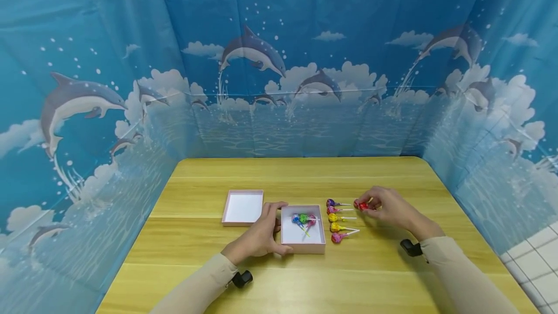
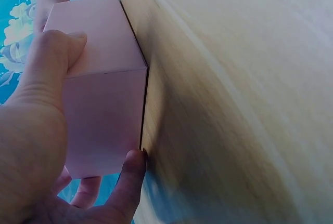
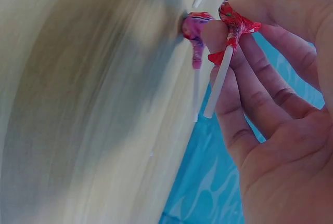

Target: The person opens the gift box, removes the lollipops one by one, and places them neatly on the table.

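Note:
My left hand (image 1: pixel 260 236) grips the left side of an open pink box (image 1: pixel 303 248), with the thumb on its front wall and the fingers round the side. Inside the box lie a blue lollipop (image 1: pixel 296 218), a green lollipop (image 1: pixel 303 218) and a pink lollipop (image 1: pixel 311 220). To the right of the box, my right hand (image 1: pixel 388 205) pinches a red-wrapped lollipop (image 3: pixel 237 24) by its head between thumb and fingertips, its white stick pointing down in the right wrist view. A pink-and-purple lollipop (image 3: pixel 196 29) appears just behind those fingers.
Several lollipops form a column between the box and my right hand, among them a purple one (image 1: pixel 331 202) and a yellow one (image 1: pixel 333 217). Left of the box lies a shallow pink lid (image 1: pixel 243 207), white inside. Dolphin-print curtains (image 1: pixel 279 125) border the wooden table (image 1: pixel 209 173).

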The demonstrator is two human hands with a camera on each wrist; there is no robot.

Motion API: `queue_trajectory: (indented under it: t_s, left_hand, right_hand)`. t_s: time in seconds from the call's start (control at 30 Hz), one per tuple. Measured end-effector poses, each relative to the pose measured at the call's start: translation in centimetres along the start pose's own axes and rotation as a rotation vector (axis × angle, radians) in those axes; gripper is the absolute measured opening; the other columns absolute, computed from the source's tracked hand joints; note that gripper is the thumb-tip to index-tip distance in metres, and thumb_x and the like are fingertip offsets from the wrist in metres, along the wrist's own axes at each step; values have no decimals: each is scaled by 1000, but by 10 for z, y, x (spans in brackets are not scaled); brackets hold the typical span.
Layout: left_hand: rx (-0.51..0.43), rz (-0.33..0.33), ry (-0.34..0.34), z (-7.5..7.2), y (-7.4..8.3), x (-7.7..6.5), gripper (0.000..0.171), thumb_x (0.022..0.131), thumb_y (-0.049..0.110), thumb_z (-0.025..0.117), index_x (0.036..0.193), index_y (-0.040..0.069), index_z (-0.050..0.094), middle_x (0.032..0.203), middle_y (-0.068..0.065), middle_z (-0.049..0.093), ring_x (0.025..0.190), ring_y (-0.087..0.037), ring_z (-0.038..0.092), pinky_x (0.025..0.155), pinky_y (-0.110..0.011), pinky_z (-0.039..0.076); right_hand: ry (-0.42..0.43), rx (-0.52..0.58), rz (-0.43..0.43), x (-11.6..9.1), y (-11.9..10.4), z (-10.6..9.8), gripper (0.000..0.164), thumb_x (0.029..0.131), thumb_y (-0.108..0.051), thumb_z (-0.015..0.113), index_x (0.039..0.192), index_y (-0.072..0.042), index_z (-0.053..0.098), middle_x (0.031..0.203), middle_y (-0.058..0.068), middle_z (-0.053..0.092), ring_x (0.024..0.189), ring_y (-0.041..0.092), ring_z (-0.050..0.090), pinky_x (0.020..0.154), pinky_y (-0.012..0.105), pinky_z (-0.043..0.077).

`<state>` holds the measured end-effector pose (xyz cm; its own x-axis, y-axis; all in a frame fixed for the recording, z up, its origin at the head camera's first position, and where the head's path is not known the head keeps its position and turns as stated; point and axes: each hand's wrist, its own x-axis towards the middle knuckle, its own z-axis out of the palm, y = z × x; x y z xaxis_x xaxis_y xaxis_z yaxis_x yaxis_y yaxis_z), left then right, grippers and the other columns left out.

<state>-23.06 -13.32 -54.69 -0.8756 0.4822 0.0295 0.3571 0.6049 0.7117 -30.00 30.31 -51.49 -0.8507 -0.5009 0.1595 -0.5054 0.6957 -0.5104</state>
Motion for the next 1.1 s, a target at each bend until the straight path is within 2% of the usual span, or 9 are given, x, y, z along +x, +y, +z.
queue_trajectory:
  t_s: [0.17,0.3,0.6,0.8,0.9,1.1]
  left_hand:
    - [9,3,-1,2,-1,0,124,87,42,106,181,19,28,159,-11,43,118,-16,60,106,-28,57]
    - [8,-1,-5,2,-1,1,124,87,43,106,180,20,28,160,-11,42,120,-16,61,108,-29,58]
    - [19,-4,-7,2,-2,-1,124,87,43,106,181,20,27,163,-13,41,122,-18,62,110,-31,59]
    - [19,-10,3,2,-2,1,125,87,42,106,181,19,27,162,-13,42,123,-18,63,112,-33,59]
    - [16,-11,2,2,-1,2,125,87,42,106,180,19,27,161,-13,42,122,-17,62,110,-31,59]
    - [16,-15,0,1,0,1,124,87,42,107,180,20,28,157,-10,42,117,-15,59,104,-27,57]
  right_hand:
    - [-8,-14,26,-3,7,4,24,98,-4,92,121,-11,87,115,4,83,93,9,77,80,29,65]
    - [-5,-9,36,-5,10,7,23,97,-4,94,118,-12,87,116,6,84,92,8,76,80,29,66]
    - [-14,-46,26,-5,20,16,22,98,-10,95,117,-16,87,107,-4,77,91,4,68,79,28,61]
    - [18,-21,9,-6,23,17,23,98,-5,93,120,-12,88,104,-2,77,85,0,63,74,27,57]
    - [33,-25,-11,-5,24,18,24,97,-4,93,120,-11,88,102,-2,76,82,1,60,71,26,55]
    - [36,-49,17,-2,26,19,24,97,-4,93,119,-13,89,101,-4,77,82,1,59,73,26,55]
